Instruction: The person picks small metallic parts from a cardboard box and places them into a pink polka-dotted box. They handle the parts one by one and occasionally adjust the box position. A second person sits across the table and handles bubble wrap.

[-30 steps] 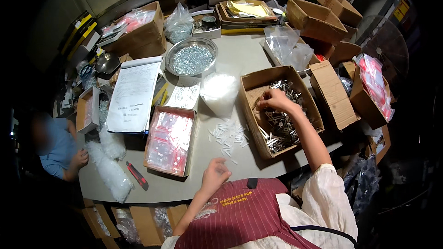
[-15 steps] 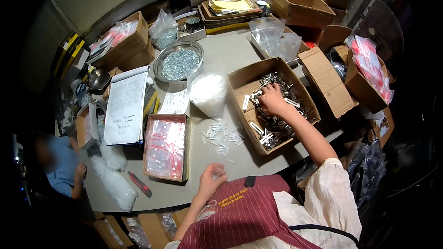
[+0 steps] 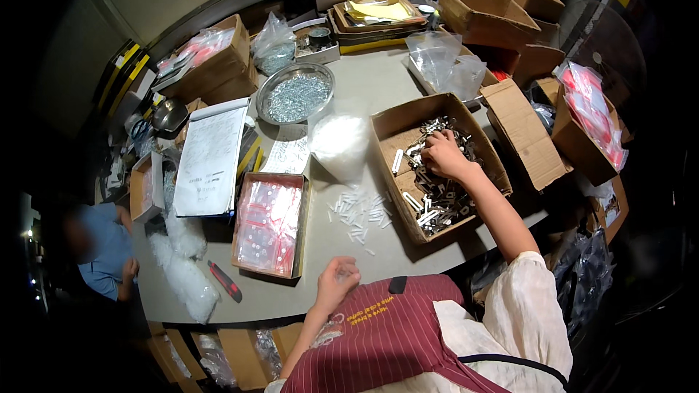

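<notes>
My right hand [image 3: 445, 154] reaches into an open cardboard box [image 3: 397, 185] at the right of the table. Its fingers are curled down among a heap of small metal clip-like parts [image 3: 437, 211]; the fingertips are hidden, so I cannot make out what they grip. Near the table's front edge, in front of the apron, my left hand [image 3: 338, 280] is raised with fingers curled together. Anything inside it is too small to name. Between my hands and a bag of white pieces [image 3: 341, 147] lie several loose small white sticks [image 3: 353, 211].
A box of red-edged clear bags [image 3: 268, 225] stands left of centre, beside a clipboard with papers [image 3: 211, 160]. Behind is a metal bowl of small silvery parts [image 3: 295, 98]. A red-and-black cutter [image 3: 226, 282] lies front left. Another person [image 3: 105, 251] sits at far left.
The whole view has shifted slightly, so the table appears farther right. My right hand stays in the metal parts, and my left hand stays curled near the apron.
</notes>
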`<state>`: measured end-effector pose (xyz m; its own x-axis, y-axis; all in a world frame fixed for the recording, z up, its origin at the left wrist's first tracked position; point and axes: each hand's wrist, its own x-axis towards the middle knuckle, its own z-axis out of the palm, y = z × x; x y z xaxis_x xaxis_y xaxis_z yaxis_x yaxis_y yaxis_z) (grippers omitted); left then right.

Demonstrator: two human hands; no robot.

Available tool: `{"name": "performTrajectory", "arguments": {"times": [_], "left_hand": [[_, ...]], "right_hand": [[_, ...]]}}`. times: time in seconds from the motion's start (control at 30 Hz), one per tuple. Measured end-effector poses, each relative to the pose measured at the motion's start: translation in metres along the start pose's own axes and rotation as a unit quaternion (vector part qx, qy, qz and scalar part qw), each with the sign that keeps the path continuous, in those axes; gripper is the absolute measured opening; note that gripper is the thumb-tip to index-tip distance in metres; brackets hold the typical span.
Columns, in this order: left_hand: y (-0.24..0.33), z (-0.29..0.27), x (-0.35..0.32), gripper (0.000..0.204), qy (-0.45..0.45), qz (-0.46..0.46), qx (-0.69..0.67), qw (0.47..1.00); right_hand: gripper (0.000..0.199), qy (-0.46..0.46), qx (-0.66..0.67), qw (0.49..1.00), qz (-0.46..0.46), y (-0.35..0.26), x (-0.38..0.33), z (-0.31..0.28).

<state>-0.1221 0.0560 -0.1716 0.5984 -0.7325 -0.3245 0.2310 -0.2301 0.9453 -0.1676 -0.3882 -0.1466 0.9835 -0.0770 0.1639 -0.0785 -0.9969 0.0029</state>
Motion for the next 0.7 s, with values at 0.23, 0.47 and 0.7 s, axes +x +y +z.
{"name": "performTrajectory", "arguments": {"times": [0.23, 0.47, 0.7], "left_hand": [[-0.002, 0.001, 0.000, 0.034, 0.015, -0.003, -0.009, 1.000], [-0.014, -0.002, 0.010, 0.031, 0.000, 0.035, 0.084, 0.996], [-0.002, 0.006, 0.017, 0.029, 0.016, 0.072, 0.087, 0.994]], "right_hand": [[0.013, 0.149, 0.139, 0.977, 0.054, -0.022, 0.022, -0.026], [0.012, -0.009, 0.120, 0.992, 0.020, -0.050, 0.042, 0.022], [0.015, -0.057, 0.170, 0.983, 0.028, -0.050, 0.034, 0.045]]}}
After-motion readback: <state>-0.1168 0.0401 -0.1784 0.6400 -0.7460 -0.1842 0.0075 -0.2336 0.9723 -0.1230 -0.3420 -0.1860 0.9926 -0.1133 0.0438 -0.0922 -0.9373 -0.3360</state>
